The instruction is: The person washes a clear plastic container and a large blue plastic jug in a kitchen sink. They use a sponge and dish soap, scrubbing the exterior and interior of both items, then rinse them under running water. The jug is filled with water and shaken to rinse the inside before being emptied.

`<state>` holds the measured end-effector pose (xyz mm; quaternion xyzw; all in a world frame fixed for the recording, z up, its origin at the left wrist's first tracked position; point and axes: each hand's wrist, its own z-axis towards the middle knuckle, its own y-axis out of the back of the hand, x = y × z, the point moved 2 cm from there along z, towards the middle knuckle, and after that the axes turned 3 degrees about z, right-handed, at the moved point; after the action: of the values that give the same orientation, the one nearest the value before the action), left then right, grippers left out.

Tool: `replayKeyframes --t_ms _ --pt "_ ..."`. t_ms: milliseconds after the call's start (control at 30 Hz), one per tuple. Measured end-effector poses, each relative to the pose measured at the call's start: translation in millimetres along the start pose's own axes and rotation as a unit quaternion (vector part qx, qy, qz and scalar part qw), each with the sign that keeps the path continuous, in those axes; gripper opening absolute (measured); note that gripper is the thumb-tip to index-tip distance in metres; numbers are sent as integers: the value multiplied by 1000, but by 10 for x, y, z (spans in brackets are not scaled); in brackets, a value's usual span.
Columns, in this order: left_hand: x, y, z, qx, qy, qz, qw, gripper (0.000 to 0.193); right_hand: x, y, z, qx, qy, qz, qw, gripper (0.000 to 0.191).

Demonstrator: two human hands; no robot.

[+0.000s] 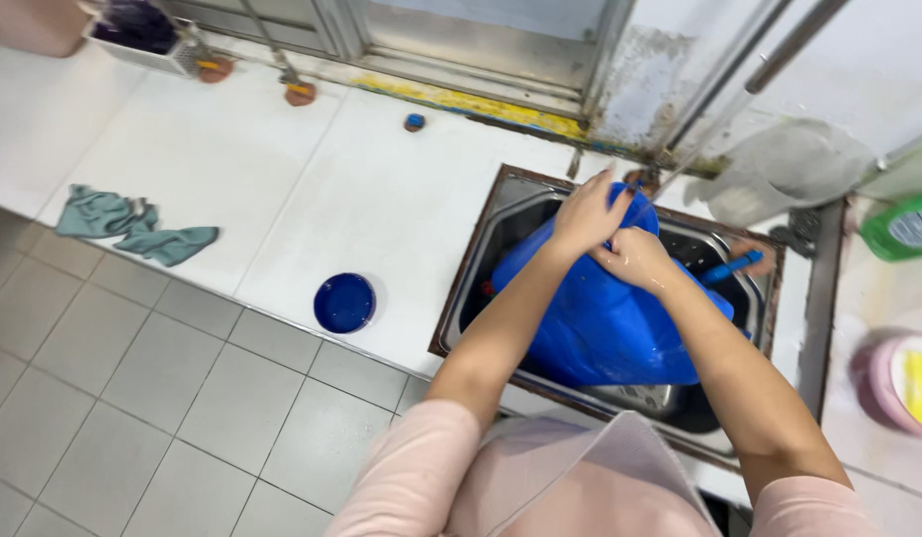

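Both hands are over the sink point(478, 261), and I see them working on a big blue tub point(600, 318) that sits tilted inside the basin. My left hand point(587, 213) is curled over the tub's upper rim, fingers closed on the edge. My right hand point(635, 259) is just beside it, touching the same rim; it looks wet, with the fingers bent against the plastic, though I cannot tell whether they grip the tub or only press on it. The two hands nearly touch each other. A thin stream of water runs down near them from above.

Behind the tub, at the far right of the sink, a blue handle point(732, 268) pokes out. On the white table, left of the sink and near the front edge, lies a round blue lid point(344, 302). Well apart from it, further left, a grey-green rag point(133, 226) lies crumpled. A small blue cap point(414, 121) sits near the window frame at the back. At the right edge I see a green bottle point(904, 227) and, below it, a pink bowl point(899, 383) with something yellow in it.
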<state>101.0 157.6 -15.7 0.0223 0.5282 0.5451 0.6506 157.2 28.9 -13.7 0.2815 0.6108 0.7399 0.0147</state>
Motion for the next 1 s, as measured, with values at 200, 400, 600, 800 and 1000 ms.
replayKeyframes --t_ms 200,400,600,800,1000 --pt "-704 -667 581 300 -17 -206 931 60 -525 561 -812 -119 -28 134 983 31" --pt "-105 -736 40 390 -20 -175 904 68 -882 1318 -1349 -280 -198 117 932 41" --pt "218 -698 -354 170 126 36 977 59 -706 2040 -1630 -320 -189 171 913 59" --pt "-15 -819 -259 274 26 194 942 31 -346 2461 -1689 -276 -119 4 954 60" --pt "37 -511 -130 328 -179 211 903 38 -764 2651 -1672 -320 -134 217 913 55"
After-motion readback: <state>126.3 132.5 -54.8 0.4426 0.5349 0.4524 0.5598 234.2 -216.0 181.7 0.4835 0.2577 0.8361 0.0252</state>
